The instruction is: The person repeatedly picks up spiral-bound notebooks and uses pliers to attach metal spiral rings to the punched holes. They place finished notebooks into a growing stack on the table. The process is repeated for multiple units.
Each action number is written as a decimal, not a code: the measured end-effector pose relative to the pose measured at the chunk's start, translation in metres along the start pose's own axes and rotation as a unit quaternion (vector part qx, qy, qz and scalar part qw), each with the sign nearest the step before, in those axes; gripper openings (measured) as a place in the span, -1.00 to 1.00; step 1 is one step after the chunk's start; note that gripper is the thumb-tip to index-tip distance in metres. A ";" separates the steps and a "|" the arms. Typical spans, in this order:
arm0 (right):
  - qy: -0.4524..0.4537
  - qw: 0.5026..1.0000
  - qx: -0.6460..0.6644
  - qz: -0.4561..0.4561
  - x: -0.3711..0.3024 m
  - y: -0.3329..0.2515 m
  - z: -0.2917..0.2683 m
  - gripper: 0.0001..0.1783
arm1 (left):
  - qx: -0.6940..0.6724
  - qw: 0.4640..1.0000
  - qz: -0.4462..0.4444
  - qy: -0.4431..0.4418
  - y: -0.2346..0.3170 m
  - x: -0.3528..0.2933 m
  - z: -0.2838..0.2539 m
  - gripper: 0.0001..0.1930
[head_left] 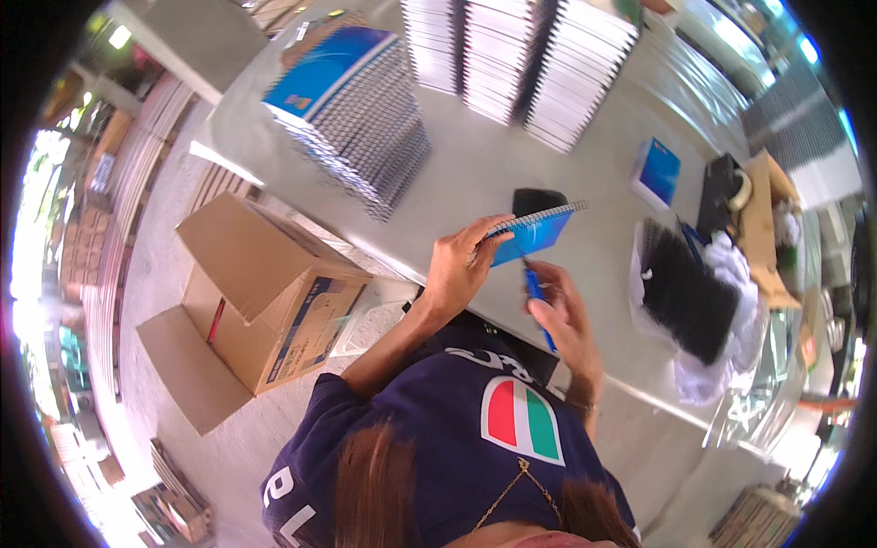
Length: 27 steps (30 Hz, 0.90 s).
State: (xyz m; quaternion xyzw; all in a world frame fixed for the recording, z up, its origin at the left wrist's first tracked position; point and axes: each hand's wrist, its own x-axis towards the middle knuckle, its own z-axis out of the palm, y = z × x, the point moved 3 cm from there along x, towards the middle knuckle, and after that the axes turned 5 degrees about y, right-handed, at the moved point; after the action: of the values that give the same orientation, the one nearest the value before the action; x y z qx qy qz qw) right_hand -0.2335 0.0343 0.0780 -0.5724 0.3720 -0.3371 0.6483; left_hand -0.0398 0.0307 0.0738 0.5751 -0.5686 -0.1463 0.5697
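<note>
My left hand [454, 272] grips a blue spiral-bound notebook [539, 233] by its left end, holding it up over the near edge of the table. The wire coil runs along the notebook's upper edge. In my right hand [568, 321] is a slim blue-handled tool [537, 294] with a dark tip. That tip points up at the notebook's lower edge; whether it touches cannot be made out, nor the tool's exact kind. Just behind the notebook lies a dark flat object [539, 199], partly hidden.
A tall stack of spiral notebooks [365, 128] stands at the left; white-paged stacks [498, 59] stand farther back. On the right are a small blue book [660, 173], a bundle of black bristle-like strands [690, 292] on plastic, and a cardboard box [772, 219]. An open carton [265, 315] sits left of me.
</note>
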 end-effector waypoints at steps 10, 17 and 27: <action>0.316 0.771 -0.531 -0.154 0.016 0.052 -0.087 -0.48 | -0.023 0.972 -0.040 0.232 0.081 0.103 -0.155 -0.55; 0.301 0.797 -0.501 -0.151 0.015 0.052 -0.082 -0.51 | -0.082 0.992 -0.077 0.061 0.069 0.210 -0.253 -0.53; 0.293 0.803 -0.498 -0.144 0.014 0.049 -0.084 -0.51 | 0.218 0.956 0.056 -0.189 0.048 0.305 -0.208 -0.50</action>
State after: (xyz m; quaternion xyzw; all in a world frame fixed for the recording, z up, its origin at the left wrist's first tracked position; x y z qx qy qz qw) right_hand -0.2994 -0.0134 0.0222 -0.7378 0.5740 -0.3465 0.0777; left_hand 0.2017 -0.1039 0.3234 0.6146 -0.7154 -0.0926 0.3193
